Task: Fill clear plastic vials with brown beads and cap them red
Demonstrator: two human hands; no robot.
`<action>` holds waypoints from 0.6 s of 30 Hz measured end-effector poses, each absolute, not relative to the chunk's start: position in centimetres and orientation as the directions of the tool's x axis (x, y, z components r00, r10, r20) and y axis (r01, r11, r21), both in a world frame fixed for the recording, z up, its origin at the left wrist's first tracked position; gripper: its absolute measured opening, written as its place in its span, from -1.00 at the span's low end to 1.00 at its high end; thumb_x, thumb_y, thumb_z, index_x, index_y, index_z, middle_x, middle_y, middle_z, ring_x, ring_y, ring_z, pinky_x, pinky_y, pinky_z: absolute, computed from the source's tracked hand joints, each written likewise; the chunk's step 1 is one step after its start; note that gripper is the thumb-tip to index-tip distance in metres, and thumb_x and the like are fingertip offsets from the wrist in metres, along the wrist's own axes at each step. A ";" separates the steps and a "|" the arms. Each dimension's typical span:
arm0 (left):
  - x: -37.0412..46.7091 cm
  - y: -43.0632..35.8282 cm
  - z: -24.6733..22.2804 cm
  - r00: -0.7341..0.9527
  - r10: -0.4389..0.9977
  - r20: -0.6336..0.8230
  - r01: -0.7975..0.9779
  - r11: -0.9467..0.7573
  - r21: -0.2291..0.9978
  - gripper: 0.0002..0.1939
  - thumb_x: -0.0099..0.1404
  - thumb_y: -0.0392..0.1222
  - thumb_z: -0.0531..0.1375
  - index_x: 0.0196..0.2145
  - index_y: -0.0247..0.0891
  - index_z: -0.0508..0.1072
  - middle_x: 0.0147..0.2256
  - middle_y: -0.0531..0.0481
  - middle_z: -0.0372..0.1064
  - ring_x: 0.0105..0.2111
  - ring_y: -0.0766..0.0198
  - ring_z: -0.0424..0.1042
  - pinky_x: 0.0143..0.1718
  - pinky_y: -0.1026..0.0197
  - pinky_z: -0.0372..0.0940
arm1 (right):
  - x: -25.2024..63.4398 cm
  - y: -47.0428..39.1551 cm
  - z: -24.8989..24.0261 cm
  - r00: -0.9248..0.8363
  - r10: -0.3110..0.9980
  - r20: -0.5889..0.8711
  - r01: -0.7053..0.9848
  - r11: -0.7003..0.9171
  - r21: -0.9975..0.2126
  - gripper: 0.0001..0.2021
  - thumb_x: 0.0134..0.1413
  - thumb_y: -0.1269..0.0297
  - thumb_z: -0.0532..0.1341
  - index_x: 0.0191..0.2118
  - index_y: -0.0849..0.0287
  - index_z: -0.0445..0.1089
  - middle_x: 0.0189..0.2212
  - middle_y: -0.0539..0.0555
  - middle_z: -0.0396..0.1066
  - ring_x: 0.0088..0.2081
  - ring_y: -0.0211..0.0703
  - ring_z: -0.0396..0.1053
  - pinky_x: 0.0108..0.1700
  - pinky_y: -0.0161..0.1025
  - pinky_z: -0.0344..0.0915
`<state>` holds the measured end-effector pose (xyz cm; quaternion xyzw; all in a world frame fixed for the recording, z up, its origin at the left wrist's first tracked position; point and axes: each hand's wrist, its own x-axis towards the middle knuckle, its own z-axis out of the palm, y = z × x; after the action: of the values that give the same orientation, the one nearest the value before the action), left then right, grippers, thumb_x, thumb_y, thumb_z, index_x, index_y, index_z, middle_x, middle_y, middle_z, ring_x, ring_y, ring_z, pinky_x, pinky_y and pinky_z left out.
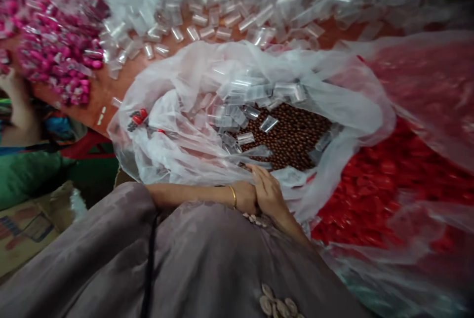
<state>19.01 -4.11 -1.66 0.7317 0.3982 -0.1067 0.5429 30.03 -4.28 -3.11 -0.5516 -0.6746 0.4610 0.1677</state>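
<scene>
My left hand, with a gold bangle at its wrist, is closed in front of my body. Its fingertips are hidden behind my right hand, which meets it from the right with fingers held together. Whatever sits between the two hands is too small or covered to make out. Just beyond them lies a spread translucent plastic bag. On it are a heap of small brown beads and several clear plastic tubes. A few red and black pieces rest at the bag's left side.
More clear tubes cover the far side of the orange table. Pink pieces are piled at the left, near another person's arm. Red pieces fill a bag on the right. A cardboard box stands lower left.
</scene>
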 end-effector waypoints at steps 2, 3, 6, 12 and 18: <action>17.9 -2.8 -1.2 0.594 0.509 -0.622 0.750 -0.073 0.657 -0.68 0.07 -0.15 0.14 -0.28 -0.40 0.52 -0.33 -0.30 0.49 -0.33 -0.02 0.45 -0.37 0.11 0.31 | 29.0 -3.1 -3.3 -0.332 0.921 -0.204 0.489 -0.016 -0.872 -0.55 0.22 0.13 -0.17 -0.04 0.20 0.35 -0.06 0.19 0.35 0.00 -0.04 0.27 0.05 0.01 0.19; 17.1 -2.2 -1.1 0.564 0.544 -0.621 0.759 -0.047 0.649 -0.68 0.07 -0.13 0.14 -0.28 -0.38 0.51 -0.35 -0.26 0.48 -0.36 0.02 0.44 -0.38 0.13 0.30 | 28.3 -2.4 -3.2 -0.307 0.939 -0.155 0.432 -0.008 -0.902 -0.55 0.22 0.13 -0.17 -0.02 0.19 0.33 -0.05 0.18 0.33 0.00 -0.06 0.27 0.05 0.00 0.19; 13.4 -0.9 -0.6 0.452 0.721 -0.525 0.685 0.097 0.722 -0.70 0.11 -0.04 0.13 -0.32 -0.31 0.47 -0.46 -0.05 0.43 -0.45 0.23 0.38 -0.43 0.26 0.25 | 26.6 -0.3 -2.0 -0.162 0.986 -0.027 0.287 0.021 -0.958 -0.55 0.23 0.16 -0.21 0.02 0.16 0.29 -0.04 0.15 0.31 -0.07 -0.11 0.30 0.02 -0.05 0.23; 0.2 0.1 -0.8 -0.308 0.903 -0.300 0.668 0.430 0.608 -0.80 0.07 -0.08 0.13 -0.40 -0.26 0.34 -0.51 0.13 0.29 -0.47 0.37 0.24 -0.39 0.32 0.18 | 28.9 1.7 -0.3 -0.089 0.996 0.016 0.358 0.047 -0.932 -0.63 0.23 0.15 -0.11 -0.12 0.11 0.39 -0.17 0.11 0.38 -0.12 -0.14 0.33 -0.03 -0.15 0.27; -9.5 1.5 -3.7 -0.574 0.796 -0.192 0.818 0.571 -0.077 -0.69 0.06 0.12 0.05 -0.51 -0.19 0.19 -0.61 0.11 0.15 -0.41 0.18 0.23 -0.36 0.17 0.17 | 38.7 0.5 -1.7 0.215 0.969 0.121 0.711 -0.070 -0.700 -0.69 0.17 0.17 -0.03 -0.18 0.14 0.41 -0.21 0.15 0.42 -0.12 -0.10 0.33 0.00 -0.11 0.24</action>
<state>-9.53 1.52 -3.69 0.4567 0.8835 -0.0787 0.0683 38.73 0.50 -1.67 -0.7051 -0.5957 0.1947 0.3317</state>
